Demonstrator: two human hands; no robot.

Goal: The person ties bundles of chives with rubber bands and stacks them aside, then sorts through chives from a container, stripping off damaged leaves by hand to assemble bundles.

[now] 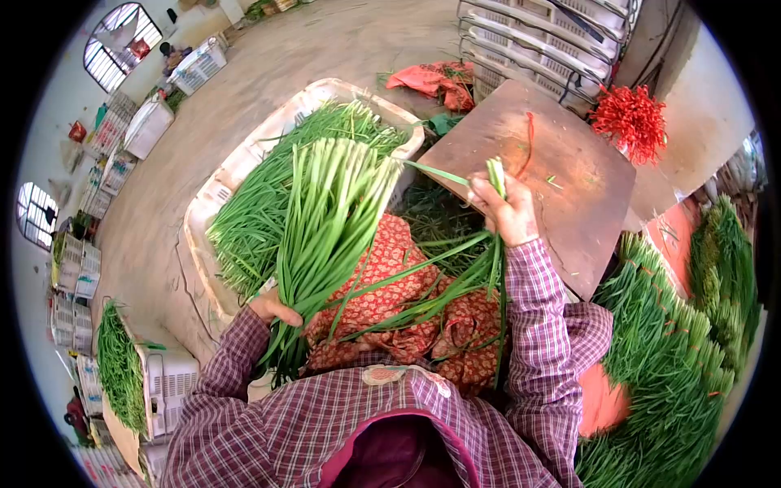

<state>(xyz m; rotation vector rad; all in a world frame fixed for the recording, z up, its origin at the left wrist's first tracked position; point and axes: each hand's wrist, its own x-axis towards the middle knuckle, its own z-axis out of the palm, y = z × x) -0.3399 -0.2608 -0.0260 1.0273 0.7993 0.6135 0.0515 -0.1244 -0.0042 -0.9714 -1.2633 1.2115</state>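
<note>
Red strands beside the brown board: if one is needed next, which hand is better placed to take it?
Probably the right hand: it is nearer the red strands and holds only a few stalks. The left hand is farther away, gripping the large green bunch.

Bright, soft light; barred arched window at upper left glares white; fisheye distortion bends edges; corners black.

- Before the lap: large crate, loose greens in it.
- Nearer than those greens, in left hand: bundle.
- Right of crate: board, thin band on it.
- At board's near-left edge: right hand, stalks in it.
- Behind board: stacked crates.
- Far right: rows of greens on sheet.
- Left, along wall: more crates.
</note>
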